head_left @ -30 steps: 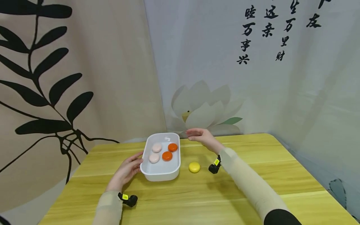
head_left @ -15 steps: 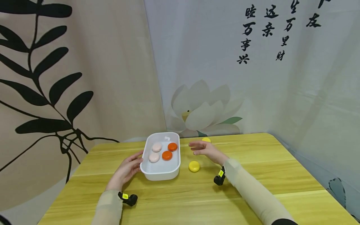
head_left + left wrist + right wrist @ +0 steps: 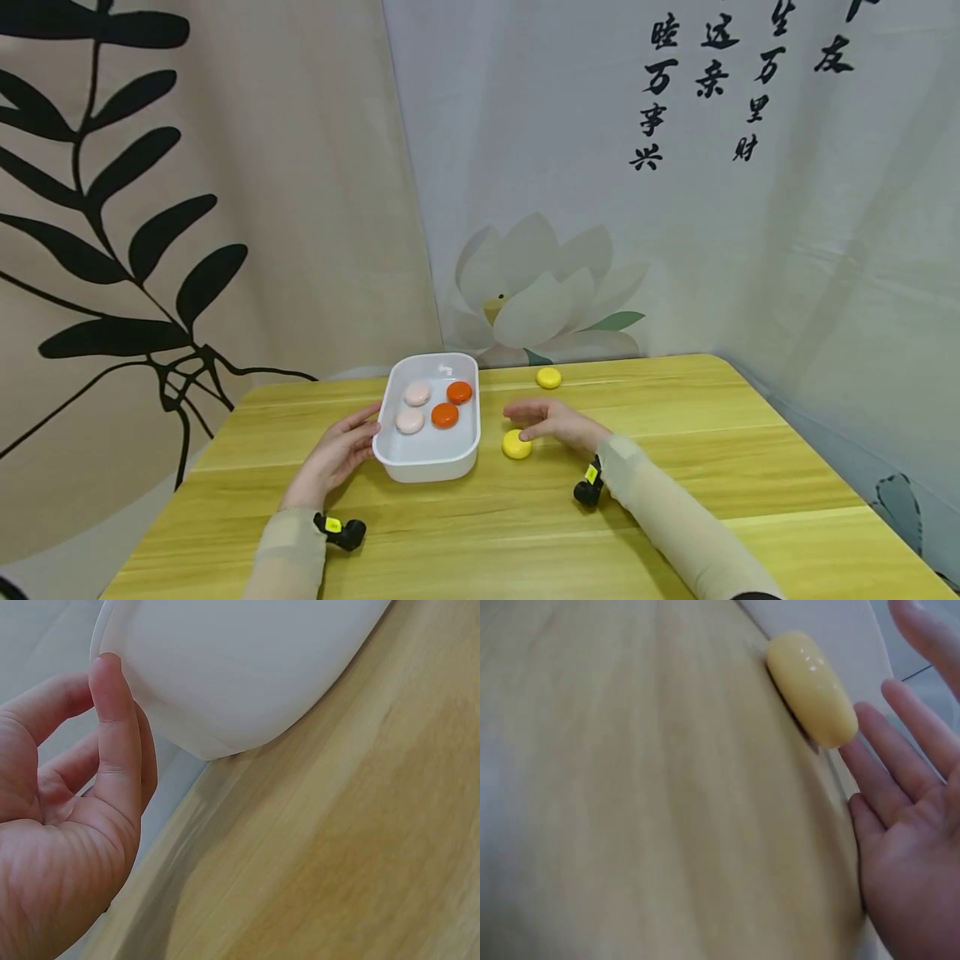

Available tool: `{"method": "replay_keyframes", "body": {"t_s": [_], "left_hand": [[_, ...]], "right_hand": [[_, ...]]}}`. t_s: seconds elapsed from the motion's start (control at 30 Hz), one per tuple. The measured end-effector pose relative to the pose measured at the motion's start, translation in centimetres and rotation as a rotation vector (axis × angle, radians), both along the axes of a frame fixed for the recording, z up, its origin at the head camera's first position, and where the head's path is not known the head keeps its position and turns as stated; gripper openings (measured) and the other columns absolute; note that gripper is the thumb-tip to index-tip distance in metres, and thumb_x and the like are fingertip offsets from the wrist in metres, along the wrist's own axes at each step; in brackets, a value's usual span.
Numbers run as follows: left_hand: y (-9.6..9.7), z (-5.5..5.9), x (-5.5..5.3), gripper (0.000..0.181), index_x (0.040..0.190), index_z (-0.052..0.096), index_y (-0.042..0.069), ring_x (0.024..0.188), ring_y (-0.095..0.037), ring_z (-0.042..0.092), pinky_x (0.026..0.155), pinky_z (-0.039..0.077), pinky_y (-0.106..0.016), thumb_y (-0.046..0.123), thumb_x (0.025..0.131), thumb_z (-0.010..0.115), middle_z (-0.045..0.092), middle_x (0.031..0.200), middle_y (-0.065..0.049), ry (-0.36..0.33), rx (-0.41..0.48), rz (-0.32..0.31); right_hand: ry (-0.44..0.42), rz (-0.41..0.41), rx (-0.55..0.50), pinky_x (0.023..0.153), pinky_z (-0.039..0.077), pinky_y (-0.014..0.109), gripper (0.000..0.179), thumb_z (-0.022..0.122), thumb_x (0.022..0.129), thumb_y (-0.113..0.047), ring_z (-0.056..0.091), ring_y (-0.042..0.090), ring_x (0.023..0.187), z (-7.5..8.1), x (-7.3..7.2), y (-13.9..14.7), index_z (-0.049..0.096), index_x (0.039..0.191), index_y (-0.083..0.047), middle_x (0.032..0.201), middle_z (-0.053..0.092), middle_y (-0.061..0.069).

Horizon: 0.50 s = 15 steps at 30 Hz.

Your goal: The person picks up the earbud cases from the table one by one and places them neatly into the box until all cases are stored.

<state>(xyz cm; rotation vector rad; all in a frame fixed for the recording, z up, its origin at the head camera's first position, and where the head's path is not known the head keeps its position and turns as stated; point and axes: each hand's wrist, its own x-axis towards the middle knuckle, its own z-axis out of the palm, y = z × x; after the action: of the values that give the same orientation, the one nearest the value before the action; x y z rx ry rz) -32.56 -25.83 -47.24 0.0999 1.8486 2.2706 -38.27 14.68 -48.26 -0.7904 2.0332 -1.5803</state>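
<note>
A white rectangular tub (image 3: pixel 426 471) stands on the table, holding two pale pink discs (image 3: pixel 410 420) and two orange discs (image 3: pixel 445 415). My left hand (image 3: pixel 333 458) rests its fingertips against the tub's left side; in the left wrist view the hand (image 3: pixel 90 787) has one fingertip at the white wall. Right of the tub lies a glossy, rounded yellow disc (image 3: pixel 516 446). My right hand (image 3: pixel 558 423) is just above and beside it, thumb overlapping its edge. The right wrist view shows that hand (image 3: pixel 922 817) with fingers extended beside the yellow disc (image 3: pixel 810 688), whether touching is unclear.
Another yellow disc (image 3: pixel 549 377) lies near the table's back edge, beyond my right hand. The wooden table (image 3: pixel 480 550) ends at a patterned curtain (image 3: pixel 315 208) with leaves, a lotus and black writing. Each wrist wears a small black camera.
My right hand has come back from the table's far edge toward the nearer yellow disc, and the far yellow disc has come into view. The left hand and the tub have kept their places.
</note>
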Motion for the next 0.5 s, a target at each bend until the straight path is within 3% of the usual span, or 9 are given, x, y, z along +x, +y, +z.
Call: {"method": "replay_keyframes", "body": {"t_s": [0.2,0.5], "left_hand": [[-0.04,0.13,0.10,0.061,0.151,0.025,-0.002,0.079,-0.011,0.063,0.069,0.054,-0.021,0.008,0.099,0.055,0.065,0.108,-0.008,-0.009,0.014,-0.003],[-0.06,0.08,0.04,0.061,0.151,0.025,-0.002,0.080,-0.012,0.063,0.069,0.054,-0.021,0.007,0.099,0.055,0.065,0.109,-0.009,-0.005,0.015,-0.003]], "right_hand": [[0.005,0.036,0.055,0.107,0.036,0.042,0.054,0.071,0.087,-0.009,0.048,0.028,0.128,0.07,0.22,-0.03,0.053,0.137,0.000,0.137,0.054,0.015],[0.067,0.071,0.167,0.109,0.033,0.043,0.050,0.077,0.082,-0.010,0.048,0.024,0.126,0.34,0.41,-0.08,0.062,0.129,-0.006,0.132,0.059,0.007]]}}
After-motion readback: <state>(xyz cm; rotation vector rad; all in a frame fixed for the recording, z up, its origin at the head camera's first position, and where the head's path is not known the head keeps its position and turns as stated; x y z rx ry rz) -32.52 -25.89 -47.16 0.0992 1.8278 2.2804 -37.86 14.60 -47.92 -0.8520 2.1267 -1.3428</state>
